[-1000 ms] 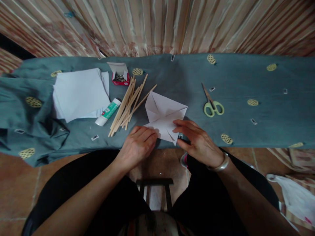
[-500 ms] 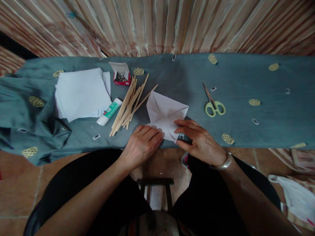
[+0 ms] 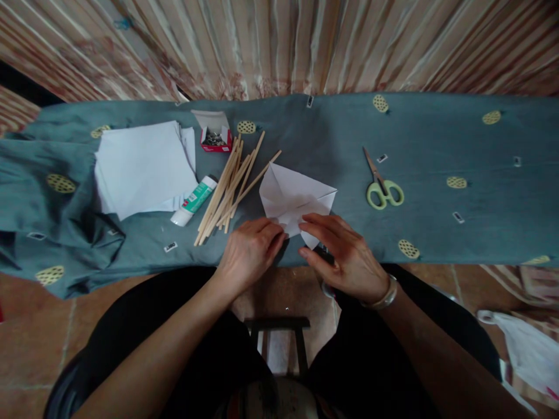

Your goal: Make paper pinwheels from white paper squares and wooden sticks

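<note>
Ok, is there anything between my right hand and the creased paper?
Nothing visible is in the way: the fingertips of your right hand appear to touch the creased paper near its lower right side. The scissors lie apart, farther right.

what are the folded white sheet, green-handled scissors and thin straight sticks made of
Folded white sheet: matte paper, by its sharp creases. Green-handled scissors: probably metal blades, greyish and dull; handles likely smooth plastic, evenly coloured. Thin straight sticks: seemingly bare wood, pale tan, matte.
</note>
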`<state>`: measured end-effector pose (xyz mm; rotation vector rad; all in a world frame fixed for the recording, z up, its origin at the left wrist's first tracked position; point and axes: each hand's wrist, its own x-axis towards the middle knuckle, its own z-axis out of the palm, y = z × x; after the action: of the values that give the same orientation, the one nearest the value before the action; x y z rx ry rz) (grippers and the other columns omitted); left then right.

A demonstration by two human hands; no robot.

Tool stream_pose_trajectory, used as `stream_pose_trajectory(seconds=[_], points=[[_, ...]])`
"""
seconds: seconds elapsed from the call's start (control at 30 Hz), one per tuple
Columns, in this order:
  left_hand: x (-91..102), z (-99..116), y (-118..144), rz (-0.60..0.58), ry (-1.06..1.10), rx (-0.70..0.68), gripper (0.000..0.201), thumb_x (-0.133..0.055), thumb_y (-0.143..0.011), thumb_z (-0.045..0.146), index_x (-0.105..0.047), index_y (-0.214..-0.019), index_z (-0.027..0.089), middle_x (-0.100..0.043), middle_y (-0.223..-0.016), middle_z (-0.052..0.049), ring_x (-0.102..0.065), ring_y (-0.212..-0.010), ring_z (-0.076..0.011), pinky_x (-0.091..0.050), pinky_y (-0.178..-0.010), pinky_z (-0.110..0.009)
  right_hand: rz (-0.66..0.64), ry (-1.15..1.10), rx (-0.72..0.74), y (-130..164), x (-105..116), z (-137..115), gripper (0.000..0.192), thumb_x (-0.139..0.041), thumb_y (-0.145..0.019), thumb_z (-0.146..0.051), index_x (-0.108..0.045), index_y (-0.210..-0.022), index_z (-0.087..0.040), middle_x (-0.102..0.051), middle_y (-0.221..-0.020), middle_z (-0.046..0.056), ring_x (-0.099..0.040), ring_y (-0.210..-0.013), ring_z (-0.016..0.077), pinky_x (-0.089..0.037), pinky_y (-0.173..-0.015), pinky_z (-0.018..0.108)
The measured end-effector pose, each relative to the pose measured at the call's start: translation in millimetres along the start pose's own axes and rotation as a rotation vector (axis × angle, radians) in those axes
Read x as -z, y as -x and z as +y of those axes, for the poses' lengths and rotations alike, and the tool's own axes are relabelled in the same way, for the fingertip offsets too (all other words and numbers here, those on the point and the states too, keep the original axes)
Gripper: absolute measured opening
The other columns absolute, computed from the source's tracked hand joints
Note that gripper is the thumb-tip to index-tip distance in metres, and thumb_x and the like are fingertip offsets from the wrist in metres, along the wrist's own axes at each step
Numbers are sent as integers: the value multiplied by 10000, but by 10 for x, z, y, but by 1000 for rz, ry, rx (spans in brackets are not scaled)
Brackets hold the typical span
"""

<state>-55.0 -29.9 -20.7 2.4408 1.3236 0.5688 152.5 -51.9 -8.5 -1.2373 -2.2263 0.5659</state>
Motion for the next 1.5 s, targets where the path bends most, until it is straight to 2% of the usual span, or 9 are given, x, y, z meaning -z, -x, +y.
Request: stream_pose_trajectory(seconds=[0.23,0.43,0.57,0.63,0.97,1.13,1.3,1.4,1.5], points=[[-26,-17,-17,9,24,39,130,-584,-893,212,-660,-969,139,-705,-815,-58,-676,-712,-186,-510,-635,-276,-13,61,24,5,-84,-2,431,-539,-922,-308,-524,-1312,-125,-597,-1298,172,-545,-1200,293,-461,-1018,496],[-13,5,-42,26,87,81,242,-615,-866,190,-593,-1104,147,-713,-764,-10,-683,-690,-168,-502,-616,-255,-47,15,5,-4,-92,-48,435,-524,-928,-295,-496,-1342,-164,-628,-1242,139,-574,-1155,278,-470,-1002,492],[-2,9,-43,24,54,26,107,-576,-896,208,-646,-955,153,-708,-786,-36,-676,-696,-170,-506,-634,-267,-32,58,-2,4,-105,-51,414,-530,-923,-301,-539,-1298,-124,-635,-1222,156,-578,-1132,292,-468,-998,496],[3,8,-38,11,39,-6,141,-540,-919,216,-670,-909,160,-704,-809,-48,-674,-723,-169,-513,-662,-272,-37,70,-7,5,-111,-53,400,-524,-925,-297,-551,-1287,-130,-635,-1223,153,-580,-1122,292,-471,-992,497],[4,-1,-25,11,20,-38,189,-521,-928,209,-702,-923,151,-712,-843,-65,-665,-763,-187,-523,-704,-305,-51,83,-1,-10,-127,-54,390,-521,-923,-296,-569,-1265,-113,-626,-1226,166,-566,-1122,303,-475,-983,508],[30,6,-13,18,64,-44,218,-498,-941,228,-698,-974,150,-725,-912,-85,-673,-822,-196,-537,-746,-325,-52,72,-22,2,-130,-45,408,-524,-921,-304,-546,-1304,-165,-620,-1240,151,-563,-1139,307,-468,-982,530],[201,-17,-2,118,181,81,252,-477,-957,248,-667,-1094,155,-722,-1002,-79,-672,-907,-176,-535,-812,-306,-49,82,-6,17,-123,-35,410,-529,-920,-303,-534,-1312,-186,-620,-1239,135,-564,-1135,304,-469,-981,520],[302,-45,-2,163,188,162,250,-471,-958,246,-668,-1090,166,-717,-1014,-71,-662,-943,-178,-524,-854,-313,-37,96,3,25,-122,-30,386,-541,-918,-312,-554,-1277,-169,-627,-1222,140,-568,-1118,302,-478,-970,504],[324,-58,2,165,189,155,233,-493,-946,239,-673,-1070,156,-716,-990,-72,-659,-921,-178,-526,-846,-315,-31,92,12,23,-123,-34,372,-548,-918,-321,-569,-1248,-149,-635,-1206,148,-574,-1101,300,-487,-955,494]])
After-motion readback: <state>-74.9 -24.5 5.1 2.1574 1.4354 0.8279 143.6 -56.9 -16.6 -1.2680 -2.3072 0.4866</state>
